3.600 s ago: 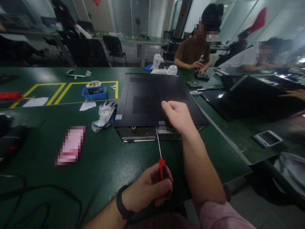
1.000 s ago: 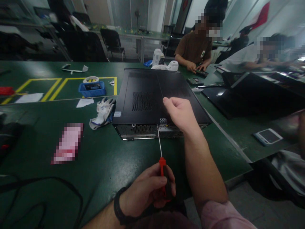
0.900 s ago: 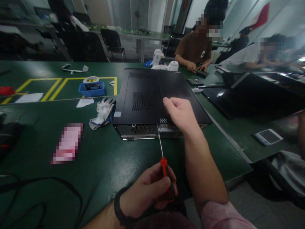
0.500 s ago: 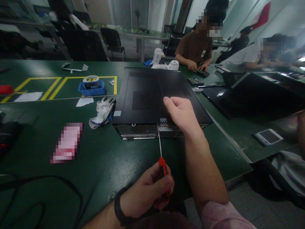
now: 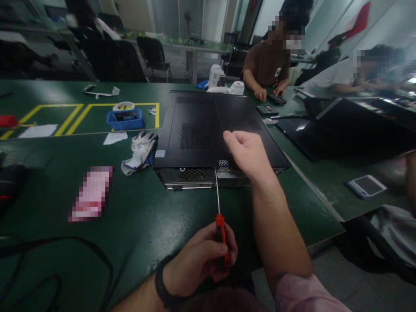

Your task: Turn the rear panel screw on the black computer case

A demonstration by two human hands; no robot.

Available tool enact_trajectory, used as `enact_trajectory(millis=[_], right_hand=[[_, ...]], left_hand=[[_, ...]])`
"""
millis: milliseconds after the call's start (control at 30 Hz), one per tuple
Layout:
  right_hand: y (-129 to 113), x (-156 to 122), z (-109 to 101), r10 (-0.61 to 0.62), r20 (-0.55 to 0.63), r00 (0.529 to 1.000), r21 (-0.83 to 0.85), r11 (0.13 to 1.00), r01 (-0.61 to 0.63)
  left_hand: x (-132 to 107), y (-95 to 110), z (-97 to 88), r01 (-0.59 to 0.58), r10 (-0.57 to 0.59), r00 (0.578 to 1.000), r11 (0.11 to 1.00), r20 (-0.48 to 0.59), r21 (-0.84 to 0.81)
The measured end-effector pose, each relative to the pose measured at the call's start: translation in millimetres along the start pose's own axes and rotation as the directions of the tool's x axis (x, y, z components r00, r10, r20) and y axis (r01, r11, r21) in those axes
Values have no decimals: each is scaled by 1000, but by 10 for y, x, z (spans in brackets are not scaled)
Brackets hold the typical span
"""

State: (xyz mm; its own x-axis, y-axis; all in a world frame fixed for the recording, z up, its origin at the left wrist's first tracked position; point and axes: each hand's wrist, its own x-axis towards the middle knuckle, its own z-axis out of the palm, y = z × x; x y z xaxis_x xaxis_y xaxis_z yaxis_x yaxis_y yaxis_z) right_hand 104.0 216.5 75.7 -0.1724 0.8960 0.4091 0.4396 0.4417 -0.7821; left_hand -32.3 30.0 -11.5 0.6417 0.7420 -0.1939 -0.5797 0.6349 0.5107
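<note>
A black computer case [image 5: 201,112] lies flat on the table, its vented rear panel [image 5: 193,175] facing me. My left hand [image 5: 201,255], with a dark band at the wrist, is closed around the red and black handle of a screwdriver [image 5: 221,225]. The shaft points away from me and its tip meets the middle of the rear panel; the screw there is too small to make out. My right hand [image 5: 248,151] rests as a fist on the case's near right top. Its curled fingers hide whatever may be inside.
Left of the case lie work gloves [image 5: 141,151], a blue bin [image 5: 125,120] with a tape roll, and a blurred pink item [image 5: 92,193]. Black cables [image 5: 81,240] cross the near left. A white device [image 5: 224,84] stands behind. A co-worker [image 5: 268,65] handles parts at far right.
The fingers of my left hand have shifted on the screwdriver handle, which has turned slightly. My right hand stays in place. The co-worker's hands have moved a little.
</note>
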Motion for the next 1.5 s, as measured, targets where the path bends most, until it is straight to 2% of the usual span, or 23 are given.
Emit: enact_trajectory(millis=[133, 433, 667, 900, 1067, 1267, 1500], right_hand=[[-3, 1, -3, 4, 0, 1000, 7, 1000, -4], [-21, -4, -2, 10, -1, 1000, 8, 1000, -10], [-8, 1, -2, 3, 5, 1000, 10, 1000, -3], [-16, 3, -6, 17, 9, 1000, 0, 1000, -17], [-14, 4, -4, 18, 6, 1000, 2, 1000, -18], [-26, -7, 1, 15, 5, 1000, 13, 1000, -15], [-41, -3, -5, 18, 3, 1000, 0, 1000, -18]], left_hand=[[-13, 5, 20, -32, 31, 999, 998, 18, 49], [40, -89, -42, -90, 78, 985, 993, 155, 75], [14, -46, 11, -98, 87, 992, 988, 95, 119], [-17, -12, 12, -32, 31, 996, 999, 88, 2], [-15, -31, 24, -47, 42, 994, 998, 98, 46], [-11, 8, 68, -10, 10, 1000, 991, -6, 132], [3, -35, 26, -48, 43, 998, 986, 36, 159]])
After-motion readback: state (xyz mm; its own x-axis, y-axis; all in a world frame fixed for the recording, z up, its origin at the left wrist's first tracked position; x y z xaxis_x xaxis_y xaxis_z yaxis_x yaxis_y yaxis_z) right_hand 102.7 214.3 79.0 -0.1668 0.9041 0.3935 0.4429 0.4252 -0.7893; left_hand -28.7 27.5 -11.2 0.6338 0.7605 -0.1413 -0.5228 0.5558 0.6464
